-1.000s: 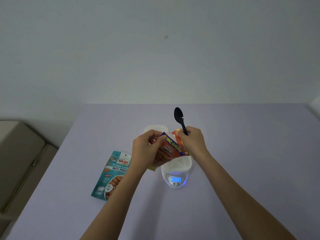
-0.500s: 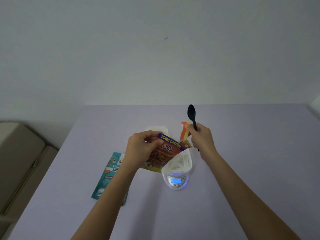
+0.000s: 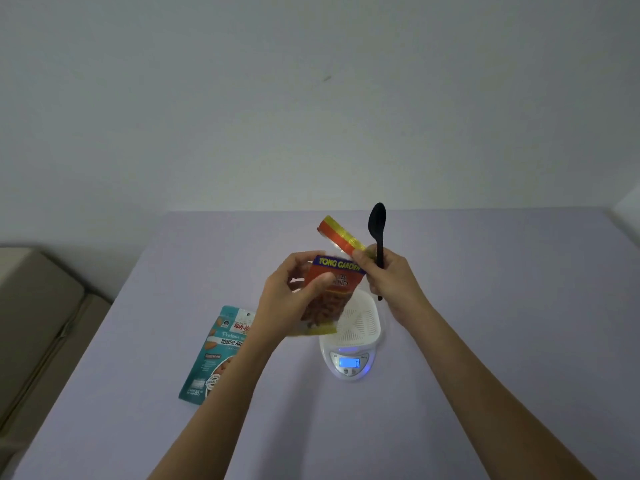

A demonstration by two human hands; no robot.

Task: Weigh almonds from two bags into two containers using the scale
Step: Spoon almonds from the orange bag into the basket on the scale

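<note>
My left hand grips an orange Tong Garden almond bag, held upright above the table. My right hand pinches the bag's torn red-and-yellow top strip, which sticks up and to the left, still joined at the bag's right corner. The same hand holds a black spoon, bowl pointing up. Below the bag, a white ribbed container sits on a white scale whose blue display is lit. A teal almond bag lies flat on the table to the left, partly hidden by my left arm.
The lilac table ends at a pale wall behind. A beige cushioned seat stands beyond the table's left edge. The second container is hidden behind the orange bag and my left hand.
My right hand has torn the top strip off along the orange bag; the strip now stands free. Both hands lifted slightly, and the bag turned upright.
</note>
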